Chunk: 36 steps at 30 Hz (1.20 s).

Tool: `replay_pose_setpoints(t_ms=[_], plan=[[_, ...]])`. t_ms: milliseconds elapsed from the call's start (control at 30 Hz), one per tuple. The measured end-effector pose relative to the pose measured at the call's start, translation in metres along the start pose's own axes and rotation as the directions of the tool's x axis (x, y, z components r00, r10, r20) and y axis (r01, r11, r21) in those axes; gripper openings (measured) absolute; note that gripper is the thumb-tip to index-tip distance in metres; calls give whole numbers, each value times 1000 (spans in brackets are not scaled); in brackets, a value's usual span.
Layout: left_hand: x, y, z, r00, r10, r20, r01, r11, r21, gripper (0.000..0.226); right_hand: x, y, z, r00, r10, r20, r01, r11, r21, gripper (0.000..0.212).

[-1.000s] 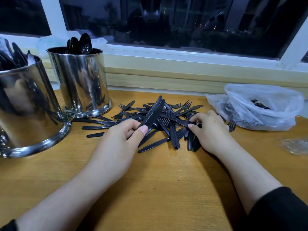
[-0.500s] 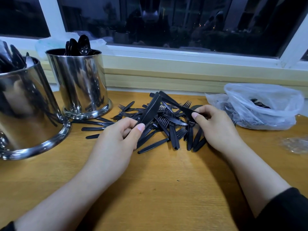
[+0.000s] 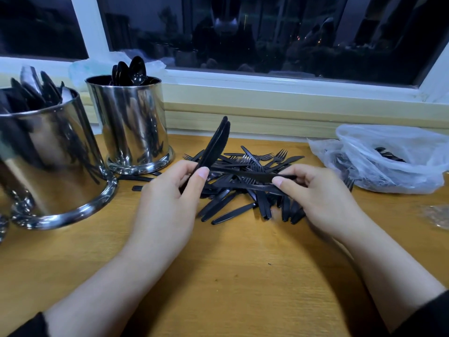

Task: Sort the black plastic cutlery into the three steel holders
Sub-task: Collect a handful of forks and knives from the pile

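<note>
Near holder (image 3: pixel 48 152): at the far left of the table (image 3: pixel 243 276), packed with black pieces, knives by their look; nothing about it has changed.
Spoon holder (image 3: pixel 132 122): just behind and right of it, spoon bowls poking above the rim, as before.
Left hand (image 3: pixel 170 203): its grip grasps a bundle of knives (image 3: pixel 215 144), thumb pressed on the handles; the blades now stand higher and more upright than a second ago.
Pile of cutlery (image 3: pixel 243 188): forks and knives tangled between the two hands, well short of sorted.
Right hand (image 3: pixel 318 195): its grip pinches a single knife (image 3: pixel 252 176) by the handle, now lifted clear and held level, tip aimed at the left hand; a second ago it was still digging in the heap.
Meaning: I'd say this knife joins the bundle next.
Plastic bag (image 3: pixel 388 159): far right, more cutlery inside.
</note>
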<state>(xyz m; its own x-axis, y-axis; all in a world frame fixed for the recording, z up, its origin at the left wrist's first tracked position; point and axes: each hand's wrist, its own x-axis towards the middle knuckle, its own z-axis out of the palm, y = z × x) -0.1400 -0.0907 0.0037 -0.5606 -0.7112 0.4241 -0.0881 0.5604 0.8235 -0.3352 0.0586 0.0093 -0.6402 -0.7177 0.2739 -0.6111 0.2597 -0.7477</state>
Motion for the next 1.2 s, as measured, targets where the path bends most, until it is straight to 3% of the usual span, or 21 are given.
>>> replay_pose_setpoints(t_ms=[100, 200, 533, 733, 1000, 1200], plan=[[3, -3, -4, 997, 61, -39, -58, 995, 82, 25, -6, -10, 4, 997, -18, 70, 13, 997, 72, 11], [4, -6, -7, 993, 117, 30, -121, 970, 211, 17, -13, -19, 6, 986, -33, 165, 11, 992, 130, 11], [0, -9, -5, 903, -97, 419, -6, 971, 238, 25, -13, -26, 8, 988, -107, 111, 89, 983, 158, 7], [5, -12, -4, 907, -149, 394, 128, 989, 78, 29, -6, -18, 8, 998, -47, 52, 16, 873, 488, 23], [-1, -6, -3, 839, -178, 514, 227, 973, -33, 35, -4, -23, 14, 985, -114, -132, 162, 876, 454, 26], [-5, -2, 0, 814, -166, 557, 291, 946, -143, 27, -7, -26, 28, 984, -155, -90, 178, 901, 396, 27]])
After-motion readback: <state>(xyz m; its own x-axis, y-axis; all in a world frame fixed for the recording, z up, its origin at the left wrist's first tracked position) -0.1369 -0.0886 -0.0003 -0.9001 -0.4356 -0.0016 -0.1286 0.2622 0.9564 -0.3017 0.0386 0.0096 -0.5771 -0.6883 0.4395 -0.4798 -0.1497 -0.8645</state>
